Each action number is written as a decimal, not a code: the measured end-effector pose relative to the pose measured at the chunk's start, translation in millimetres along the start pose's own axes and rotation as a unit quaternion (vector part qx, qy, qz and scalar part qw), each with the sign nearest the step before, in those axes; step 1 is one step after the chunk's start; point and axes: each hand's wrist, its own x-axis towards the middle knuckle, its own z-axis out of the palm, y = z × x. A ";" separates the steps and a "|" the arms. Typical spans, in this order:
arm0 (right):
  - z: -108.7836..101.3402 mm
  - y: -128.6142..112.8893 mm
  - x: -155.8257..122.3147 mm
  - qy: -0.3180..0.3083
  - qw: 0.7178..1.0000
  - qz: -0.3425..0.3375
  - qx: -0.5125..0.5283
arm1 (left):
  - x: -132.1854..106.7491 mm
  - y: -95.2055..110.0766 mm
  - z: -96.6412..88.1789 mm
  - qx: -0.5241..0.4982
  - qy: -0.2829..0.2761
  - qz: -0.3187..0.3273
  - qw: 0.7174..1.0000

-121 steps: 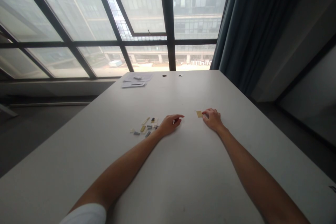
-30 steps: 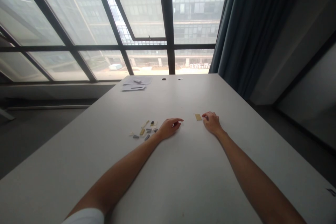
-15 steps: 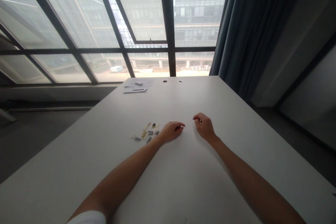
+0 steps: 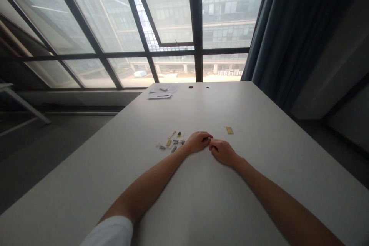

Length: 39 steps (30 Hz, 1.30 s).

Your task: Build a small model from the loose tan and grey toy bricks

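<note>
My left hand [image 4: 199, 142] rests low over the table with its fingers bent into a pinch. Against its fingertips, the fingers of my right hand [image 4: 222, 151] are curled closed. A tiny pale bit shows where the fingertips meet, too small to name. Just beyond my right hand lies a flat yellow studded plate [image 4: 229, 130], like a toy building-brick plate. Left of my left hand is a loose cluster of small pieces, among them a yellow piece [image 4: 168, 143], a dark piece [image 4: 179, 133] and a grey piece [image 4: 174, 149].
The white table [image 4: 178, 200] stretches forward to the window wall. Papers [image 4: 160, 95] with a small whitish object on top lie at its far left. Two small round fittings sit near the far edge. A dark blue curtain [image 4: 276, 42] hangs at the right.
My right hand has come left and nearer to me, and its fingertips now meet my left hand's. The yellow plate shows where my right hand was. The view has turned slightly left.
</note>
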 end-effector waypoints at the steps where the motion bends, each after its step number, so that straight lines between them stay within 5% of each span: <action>1: -0.3 -0.1 -0.1 0.000 1.000 0.003 0.001 | 0.0 0.1 0.1 0.000 0.000 -0.001 1.000; 39: 1.3 3.9 -0.7 0.001 0.999 0.005 0.034 | -2.0 11.2 -6.0 0.063 -0.031 -0.024 0.997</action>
